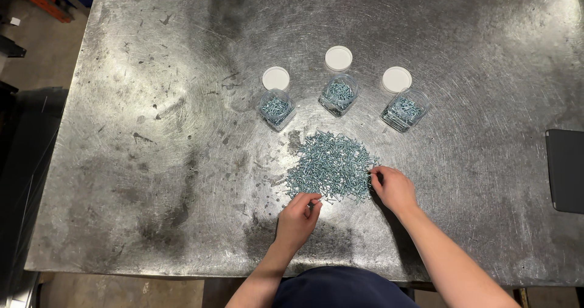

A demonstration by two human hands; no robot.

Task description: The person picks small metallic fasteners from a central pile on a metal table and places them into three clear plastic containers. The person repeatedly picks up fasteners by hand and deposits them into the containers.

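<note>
Head view: scuffed steel bench (152, 162). Heap of small silvery screws (331, 165) lies mid-bench, loose. Left hand (298, 218) at the heap's near edge, fingers (311, 199) curled and pinched on a few screws. Right hand (394, 188) at the heap's right edge, fingertips (374, 175) drawn together in the screws; whether they grip any, cannot tell. Beyond the heap, three clear open jars in an arc, each part-filled with screws: left jar (277, 109), middle jar (339, 94), right jar (405, 109). A white lid (276, 78) lies just behind each. Dark flat slab (566, 170) at the right edge.
</note>
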